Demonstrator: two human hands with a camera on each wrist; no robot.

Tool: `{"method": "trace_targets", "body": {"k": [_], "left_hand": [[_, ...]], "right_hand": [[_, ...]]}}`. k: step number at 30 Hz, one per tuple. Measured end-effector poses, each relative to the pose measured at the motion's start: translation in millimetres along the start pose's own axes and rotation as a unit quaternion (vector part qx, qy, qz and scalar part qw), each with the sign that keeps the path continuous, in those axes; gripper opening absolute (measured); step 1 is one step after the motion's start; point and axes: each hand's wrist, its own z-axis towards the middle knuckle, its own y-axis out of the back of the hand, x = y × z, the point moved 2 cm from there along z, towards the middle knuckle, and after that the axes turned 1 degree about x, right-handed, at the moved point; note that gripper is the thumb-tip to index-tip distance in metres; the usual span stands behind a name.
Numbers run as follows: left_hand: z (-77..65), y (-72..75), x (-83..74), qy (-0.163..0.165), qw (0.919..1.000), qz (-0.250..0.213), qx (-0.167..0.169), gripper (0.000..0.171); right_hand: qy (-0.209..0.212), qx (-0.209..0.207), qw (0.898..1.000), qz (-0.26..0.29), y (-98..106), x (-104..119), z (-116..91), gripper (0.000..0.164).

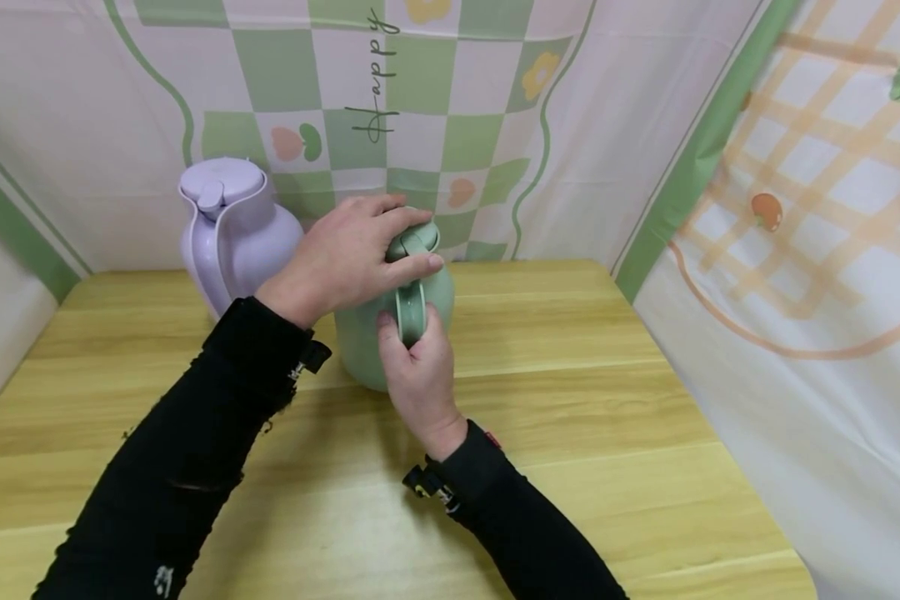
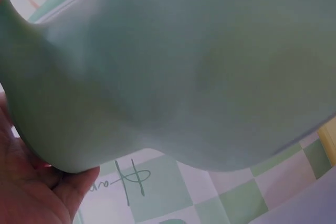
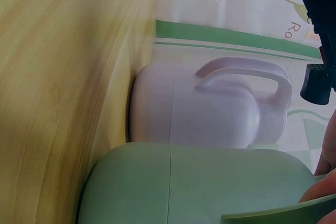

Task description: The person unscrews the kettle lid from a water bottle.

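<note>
A pale green thermos jug (image 1: 363,354) stands upright on the table. My left hand (image 1: 341,254) holds the jug's top, thumb on the near side of the green lid (image 1: 422,240) and fingers over the far side. In the left wrist view the jug's body (image 2: 173,77) fills most of the picture, with the fingers (image 2: 39,192) curled about its top end. My right hand (image 1: 426,379) grips the handle (image 1: 412,312), its thumb beside it; the other fingers are partly hidden. The right wrist view shows the green jug's side and a bit of the handle (image 3: 294,213).
A lilac thermos jug (image 1: 266,242) stands to the left of the green one, partly behind my left wrist. Under both is a wood-grain table (image 1: 585,433). Behind hangs a cloth (image 1: 345,75) with green and white checks; another printed cloth (image 1: 817,250) is on the right.
</note>
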Motion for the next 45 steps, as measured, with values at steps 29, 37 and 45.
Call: {"method": "trace_targets", "body": {"k": [29,37,45], "left_hand": [[2.0,-3.4,-15.2,0.074,0.9956,0.02,-0.053,0.079],[4.0,-2.5,-18.1,0.091,0.9938,0.034,-0.054,0.079],[4.9,-1.8,-20.9,0.101,0.992,0.043,-0.061,0.082]], "right_hand": [[-0.009,0.0,1.0,-0.001,0.6,-0.9,-1.0,0.023],[-0.009,-0.002,1.0,0.004,0.7,-1.1,-1.2,0.022],[-0.004,0.005,1.0,0.024,-0.3,-0.3,-1.0,0.023]]}}
